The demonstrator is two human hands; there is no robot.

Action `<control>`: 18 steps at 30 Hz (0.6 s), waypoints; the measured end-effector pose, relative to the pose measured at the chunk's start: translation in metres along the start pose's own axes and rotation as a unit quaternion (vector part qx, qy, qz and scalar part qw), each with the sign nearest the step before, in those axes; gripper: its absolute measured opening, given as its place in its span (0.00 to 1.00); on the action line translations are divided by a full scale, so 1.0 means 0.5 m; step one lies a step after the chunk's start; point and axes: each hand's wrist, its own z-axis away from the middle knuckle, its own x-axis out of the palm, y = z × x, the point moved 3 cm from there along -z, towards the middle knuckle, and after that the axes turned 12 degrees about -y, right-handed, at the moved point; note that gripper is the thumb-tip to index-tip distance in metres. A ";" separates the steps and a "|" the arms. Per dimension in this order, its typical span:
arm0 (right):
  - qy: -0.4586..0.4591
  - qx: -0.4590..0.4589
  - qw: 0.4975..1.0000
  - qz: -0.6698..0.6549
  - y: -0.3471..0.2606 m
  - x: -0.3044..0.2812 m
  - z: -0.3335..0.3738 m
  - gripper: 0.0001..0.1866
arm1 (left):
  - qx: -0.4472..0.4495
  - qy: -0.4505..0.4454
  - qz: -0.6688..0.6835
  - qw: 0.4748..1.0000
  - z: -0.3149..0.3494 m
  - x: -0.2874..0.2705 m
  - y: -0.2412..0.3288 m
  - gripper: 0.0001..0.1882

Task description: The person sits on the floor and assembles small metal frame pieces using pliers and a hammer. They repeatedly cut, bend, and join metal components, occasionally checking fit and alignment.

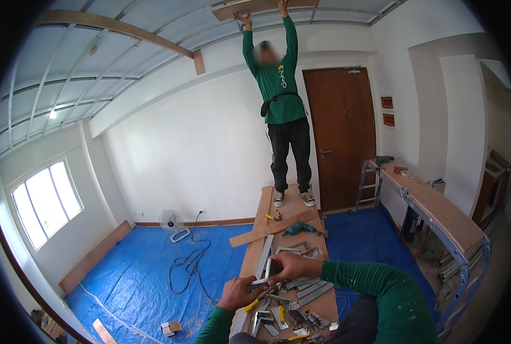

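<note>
Over the wooden plank platform, my left hand [238, 293] and my right hand [294, 268] are both closed on one bent metal channel piece [260, 282]. It is a short, silvery, L-shaped profile, and my fingers cover part of it. Below and around my hands lie many loose metal channel offcuts [313, 293], some straight and some bent. Among them is a yellow-handled tool [251, 305]; its exact kind is unclear. A teal power drill [301, 228] rests farther along the platform, beside a loose wooden board [272, 227].
A co-worker [284, 86] stands at the platform's far end, arms raised to a board [261, 8] at the ceiling frame. Blue sheeting [135, 269] covers the floor, with a fan [172, 222] and a black cable [189, 264]. A trestle bench [433, 200] stands right.
</note>
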 end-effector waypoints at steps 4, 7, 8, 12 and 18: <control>0.023 0.016 1.000 -0.001 -0.054 0.012 -0.005 0.26 | -0.008 0.029 0.023 0.999 0.009 0.005 -0.007 0.28; 0.034 0.000 0.999 0.033 -0.044 0.010 0.007 0.27 | 0.007 0.020 -0.009 1.000 0.001 0.008 -0.003 0.24; 0.042 0.005 0.997 0.060 -0.042 0.010 0.011 0.28 | 0.013 0.016 -0.026 0.999 -0.001 0.010 -0.007 0.22; 0.094 -0.002 0.987 0.129 -0.032 0.006 0.010 0.30 | 0.004 0.016 -0.014 1.000 -0.018 0.016 -0.030 0.24; 0.221 0.010 0.960 0.174 0.007 -0.053 0.013 0.31 | -0.042 0.034 -0.020 0.998 -0.083 0.014 -0.010 0.32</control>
